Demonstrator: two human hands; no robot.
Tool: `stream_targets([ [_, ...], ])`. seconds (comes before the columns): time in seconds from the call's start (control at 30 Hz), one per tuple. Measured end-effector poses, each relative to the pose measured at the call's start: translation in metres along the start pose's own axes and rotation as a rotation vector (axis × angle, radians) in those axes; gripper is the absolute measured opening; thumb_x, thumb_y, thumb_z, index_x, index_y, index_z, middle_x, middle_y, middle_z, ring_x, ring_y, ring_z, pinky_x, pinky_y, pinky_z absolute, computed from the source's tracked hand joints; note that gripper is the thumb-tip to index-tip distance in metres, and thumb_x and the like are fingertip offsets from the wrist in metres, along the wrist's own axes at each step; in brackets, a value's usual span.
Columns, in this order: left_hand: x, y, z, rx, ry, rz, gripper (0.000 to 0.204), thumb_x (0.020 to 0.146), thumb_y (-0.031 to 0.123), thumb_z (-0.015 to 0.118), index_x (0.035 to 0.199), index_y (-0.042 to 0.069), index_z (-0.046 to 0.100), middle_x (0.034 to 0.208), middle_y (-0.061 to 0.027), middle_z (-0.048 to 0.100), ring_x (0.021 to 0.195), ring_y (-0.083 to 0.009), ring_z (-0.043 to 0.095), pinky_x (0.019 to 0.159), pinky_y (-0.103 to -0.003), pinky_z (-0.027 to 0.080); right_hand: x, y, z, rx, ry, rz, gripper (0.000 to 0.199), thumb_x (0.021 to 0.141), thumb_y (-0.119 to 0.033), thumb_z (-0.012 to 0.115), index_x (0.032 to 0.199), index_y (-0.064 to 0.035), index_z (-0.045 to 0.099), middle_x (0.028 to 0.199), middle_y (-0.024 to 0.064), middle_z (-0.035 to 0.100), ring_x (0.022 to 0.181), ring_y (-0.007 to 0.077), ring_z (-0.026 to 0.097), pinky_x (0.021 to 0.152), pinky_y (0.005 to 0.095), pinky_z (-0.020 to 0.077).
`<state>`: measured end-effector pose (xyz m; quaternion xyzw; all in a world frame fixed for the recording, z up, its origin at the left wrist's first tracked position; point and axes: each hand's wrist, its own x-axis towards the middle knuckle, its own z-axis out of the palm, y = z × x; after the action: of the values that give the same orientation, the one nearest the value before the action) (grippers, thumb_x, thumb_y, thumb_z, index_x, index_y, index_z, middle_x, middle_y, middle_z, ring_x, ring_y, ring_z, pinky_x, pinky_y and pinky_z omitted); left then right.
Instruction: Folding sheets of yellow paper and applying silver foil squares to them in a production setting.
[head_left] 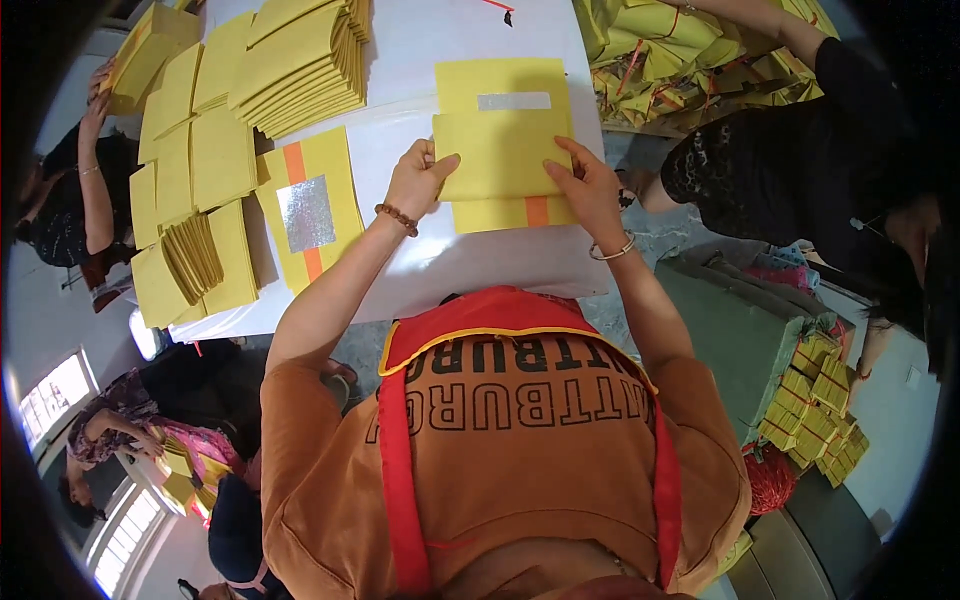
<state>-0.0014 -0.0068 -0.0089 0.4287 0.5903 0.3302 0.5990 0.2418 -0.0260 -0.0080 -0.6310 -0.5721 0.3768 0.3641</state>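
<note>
Past the brown shirt (525, 475), left fingers (447, 167) and right fingers (560, 174) pinch a plain, rectangular yellow paper (500, 155).

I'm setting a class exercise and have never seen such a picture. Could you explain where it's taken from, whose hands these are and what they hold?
These are simply the camera wearer's own bare hands, no machine. The wide camera sits on the wearer's head, looking down, so edges curve near the rim. On the white table lie stacks of yellow paper pieces and a yellow sheet with an orange stripe and silver square. The left hand grasps the left edge of a yellow panel; the right hand is on its right edge.
</note>
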Motion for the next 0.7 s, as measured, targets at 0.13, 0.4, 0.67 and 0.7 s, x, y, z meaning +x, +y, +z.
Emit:
stream_targets([
  [0.13, -0.009, 0.015, 0.002, 0.229, 0.112, 0.101, 0.023, 0.080, 0.017, 0.063, 0.095, 0.004, 0.050, 0.072, -0.0047, 0.055, 0.056, -0.0115, 0.050, 0.047, -0.026, 0.037, 0.000, -0.004, -0.001, -0.074, -0.002, 0.016, 0.038, 0.074, -0.021, 0.067, 0.107, -0.0053, 0.061, 0.055, 0.0039, 0.044, 0.050, 0.0118, 0.042, 0.049, 0.0281, 0.0368],
  [0.4, -0.014, 0.033, 0.053, 1.115, 0.045, 0.979, 0.041, 0.081, 0.028, 0.059, 0.116, 0.009, 0.051, 0.125, -0.0125, 0.044, 0.117, -0.0303, 0.038, 0.093, -0.043, 0.031, 0.001, -0.001, -0.001, -0.060, 0.007, 0.018, 0.038, 0.073, -0.025, 0.067, 0.106, -0.0054, 0.061, 0.056, 0.0062, 0.048, 0.050, 0.0143, 0.047, 0.050, 0.0295, 0.0388],
  [0.67, -0.009, 0.011, 0.058, 1.188, 0.021, 0.898, 0.047, 0.080, 0.031, 0.058, 0.122, 0.013, 0.047, 0.131, -0.0121, 0.037, 0.124, -0.0309, 0.029, 0.098, -0.048, 0.024, -0.007, -0.026, -0.004, -0.463, 0.150, -0.220, 0.046, 0.078, -0.033, 0.063, 0.118, -0.0128, 0.054, 0.105, 0.0102, 0.056, 0.091, 0.0225, 0.056, 0.073, 0.0367, 0.0448],
  [0.7, -0.009, 0.012, 0.057, 1.234, -0.008, 0.878, 0.047, 0.080, 0.030, 0.057, 0.122, 0.012, 0.047, 0.131, -0.0118, 0.037, 0.124, -0.0309, 0.029, 0.098, -0.048, 0.024, -0.011, -0.033, -0.001, -0.642, 0.113, -0.434, 0.049, 0.079, -0.036, 0.060, 0.122, -0.0147, 0.050, 0.119, 0.0115, 0.047, 0.106, 0.0255, 0.047, 0.085, 0.0424, 0.0377],
])
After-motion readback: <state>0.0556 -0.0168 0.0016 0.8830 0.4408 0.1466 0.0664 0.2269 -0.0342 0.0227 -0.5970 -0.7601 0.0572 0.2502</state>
